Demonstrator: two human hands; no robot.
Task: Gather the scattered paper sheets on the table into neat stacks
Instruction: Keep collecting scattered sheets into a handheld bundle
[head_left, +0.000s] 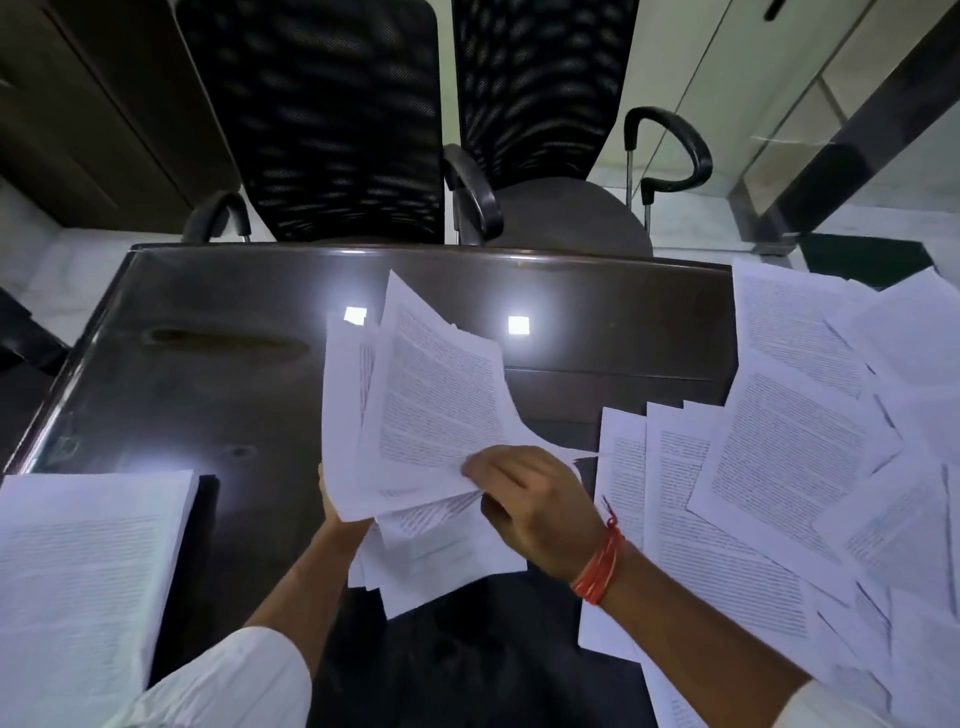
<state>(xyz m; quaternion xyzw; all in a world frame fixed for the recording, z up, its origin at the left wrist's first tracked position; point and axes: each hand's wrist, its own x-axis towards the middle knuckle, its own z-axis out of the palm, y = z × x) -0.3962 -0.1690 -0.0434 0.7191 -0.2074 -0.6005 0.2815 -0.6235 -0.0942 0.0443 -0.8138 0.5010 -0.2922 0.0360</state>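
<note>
A loose bundle of printed sheets (426, 405) stands fanned and tilted above the middle of the dark table (218, 353). My left hand (332, 501) holds the bundle from underneath and is mostly hidden by the paper. My right hand (535, 504), with a red thread on the wrist, pinches the bundle's lower right edge. More sheets of the bundle sag below my hands (441, 566). A squared stack (88, 582) lies at the near left. Several scattered sheets (789, 457) overlap across the right side.
Two black mesh office chairs (332, 119) stand behind the table's far edge, their armrests (472, 192) close to it. Ceiling lights reflect on the glossy tabletop (518, 325). A glass partition and pale floor lie at the far right.
</note>
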